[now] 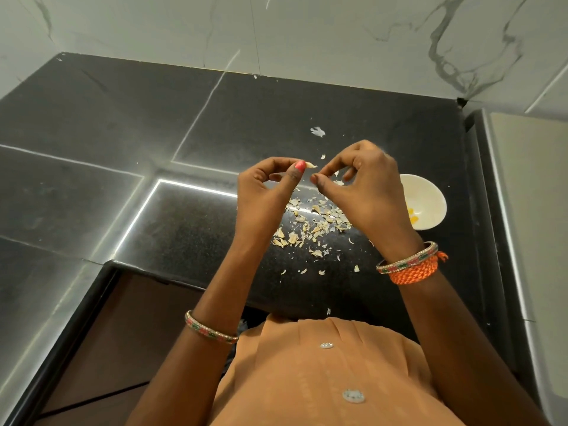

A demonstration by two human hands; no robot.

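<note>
A black stone countertop (196, 118) fills most of the view, with a white marbled wall (307, 32) running behind it from 9 to 3 o'clock. The person's two hands are raised above the counter near the middle of the view.

The left hand (264, 192) sits at about 9 o'clock from the right hand (368, 186). The left thumb and forefinger pinch a garlic clove (310, 165), and its pale pointed tip sticks out toward 3 o'clock. The right hand is curled, with thumb and forefinger tips drawn close together just beside that tip. They may be nipping a shred of skin, but it is too small to tell.

A white bowl (436, 195) stands on the counter at 3 o'clock from the right hand, partly hidden by it, with a few yellow bits (413, 215) inside. At 6 o'clock below the hands, a heap of garlic skins (313, 224) lies scattered on the counter, with stray flakes around it.

An orange thread (415, 270) and a patterned bangle (405, 258) circle the right wrist.
</note>
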